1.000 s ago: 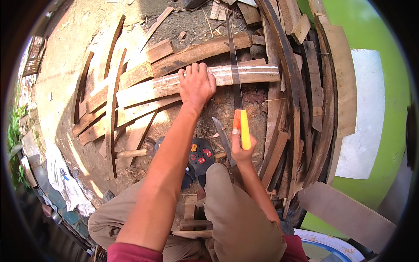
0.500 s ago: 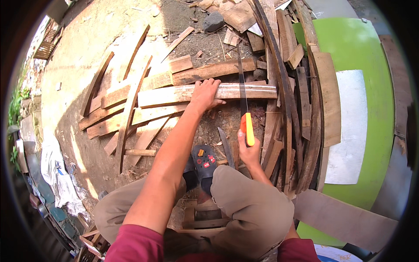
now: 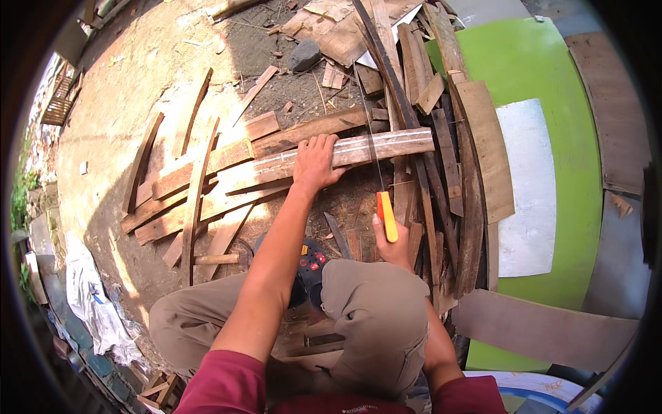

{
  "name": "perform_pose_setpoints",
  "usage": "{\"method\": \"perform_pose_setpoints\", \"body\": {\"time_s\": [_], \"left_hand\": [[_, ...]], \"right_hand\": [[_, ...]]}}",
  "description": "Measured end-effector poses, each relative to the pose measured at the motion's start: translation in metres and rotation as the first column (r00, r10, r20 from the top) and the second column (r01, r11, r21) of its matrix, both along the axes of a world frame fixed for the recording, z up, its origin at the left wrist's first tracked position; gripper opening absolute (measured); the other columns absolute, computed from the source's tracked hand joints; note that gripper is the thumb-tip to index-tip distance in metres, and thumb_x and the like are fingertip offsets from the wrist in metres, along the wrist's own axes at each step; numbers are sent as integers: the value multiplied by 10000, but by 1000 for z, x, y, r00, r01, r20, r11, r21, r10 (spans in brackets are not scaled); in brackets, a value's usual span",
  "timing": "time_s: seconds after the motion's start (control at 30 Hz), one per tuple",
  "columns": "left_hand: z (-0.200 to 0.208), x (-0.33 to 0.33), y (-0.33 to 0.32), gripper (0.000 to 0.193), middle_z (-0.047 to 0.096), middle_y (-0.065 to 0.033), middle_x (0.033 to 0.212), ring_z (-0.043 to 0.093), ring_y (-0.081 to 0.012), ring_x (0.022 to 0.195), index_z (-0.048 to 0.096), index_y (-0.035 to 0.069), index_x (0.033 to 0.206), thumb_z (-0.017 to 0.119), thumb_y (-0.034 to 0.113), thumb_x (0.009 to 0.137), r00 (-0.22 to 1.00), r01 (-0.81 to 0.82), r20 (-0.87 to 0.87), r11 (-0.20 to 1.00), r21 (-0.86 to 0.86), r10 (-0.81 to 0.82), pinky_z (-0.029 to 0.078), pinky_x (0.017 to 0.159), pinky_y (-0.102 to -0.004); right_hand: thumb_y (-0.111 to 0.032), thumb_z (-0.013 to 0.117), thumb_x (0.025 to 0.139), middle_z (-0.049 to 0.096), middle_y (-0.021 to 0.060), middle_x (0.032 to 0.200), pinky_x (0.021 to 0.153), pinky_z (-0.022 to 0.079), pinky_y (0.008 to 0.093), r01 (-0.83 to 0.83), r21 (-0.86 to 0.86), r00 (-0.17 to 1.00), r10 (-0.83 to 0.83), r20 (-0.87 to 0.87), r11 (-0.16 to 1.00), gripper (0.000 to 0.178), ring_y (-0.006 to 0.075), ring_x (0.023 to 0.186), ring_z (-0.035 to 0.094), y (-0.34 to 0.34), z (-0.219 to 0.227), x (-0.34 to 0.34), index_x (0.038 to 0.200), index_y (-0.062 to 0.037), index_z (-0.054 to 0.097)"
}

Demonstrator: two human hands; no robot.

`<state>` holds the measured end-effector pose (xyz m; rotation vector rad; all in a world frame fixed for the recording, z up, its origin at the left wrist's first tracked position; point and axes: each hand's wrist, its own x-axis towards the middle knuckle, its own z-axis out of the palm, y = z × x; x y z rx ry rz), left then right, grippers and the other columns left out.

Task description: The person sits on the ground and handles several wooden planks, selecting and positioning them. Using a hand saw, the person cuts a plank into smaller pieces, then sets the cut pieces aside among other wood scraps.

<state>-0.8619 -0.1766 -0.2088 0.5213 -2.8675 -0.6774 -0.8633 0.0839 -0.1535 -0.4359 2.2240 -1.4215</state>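
1. Far left: slatted crate (image 3: 58,96), basket-like, near the rim of the view; contents can't be made out. Crumpled white cloth (image 3: 96,300) on the ground nearer you.
2. Loose timber strips (image 3: 198,196) lie across a spread of boards, left of your work.
3. Your left hand (image 3: 316,164) is clamped over the marked board (image 3: 355,152), fingers across its top face, thumb toward the near edge.
4. The board lies crosswise ahead of you, on top of other wood, its right end over long dark strips (image 3: 422,181). Done: white lines run lengthwise on its face. It reads as one piece either side of the blade; no severed end seen. Whether a cut has begun, can't tell.
5. Your right hand (image 3: 393,248) is wrapped round the handle of the hand saw (image 3: 387,217), orange and yellow; its thin blade crosses the board, right of your left hand.
6. Lower right: white-and-blue basin-like thing (image 3: 510,379), partly cut off; contents unclear.
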Motion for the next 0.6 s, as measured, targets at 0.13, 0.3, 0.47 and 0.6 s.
{"method": "perform_pose_setpoints", "body": {"time_s": [0.13,0.3,0.47,0.6], "left_hand": [[-2,1,3,926,481,-144,1436,411,-330,1391,418,95,1464,851,430,717,990,-26,137,1000,15,24,282,1166,-507],[18,37,3,1061,244,-162,1650,146,-329,1560,251,83,1589,819,477,785,899,-204,383,977,-64,213,109,1248,-586],[39,61,-2,956,291,-181,1629,201,-336,1546,333,65,1552,820,395,798,869,-281,414,959,-40,272,178,1234,-595],[47,81,-21,1007,271,-175,1636,204,-326,1545,288,90,1570,849,367,781,883,-238,406,970,-50,237,182,1244,-581]], "right_hand": [[-264,706,977,499,13,626,523,373,334,-101,87,994,98,37,991,350,97,590,446,-2,15,-1,766,-19,573],[-300,730,962,537,10,656,558,432,335,-109,154,986,87,141,982,289,98,616,514,-12,28,0,861,-53,618],[-324,692,991,514,-15,694,574,415,312,11,-114,946,26,322,993,274,80,634,460,2,6,-5,925,-72,606],[-335,668,1008,518,4,712,602,426,312,-60,-12,993,61,102,998,296,97,658,462,-14,33,6,958,-51,603]]}}
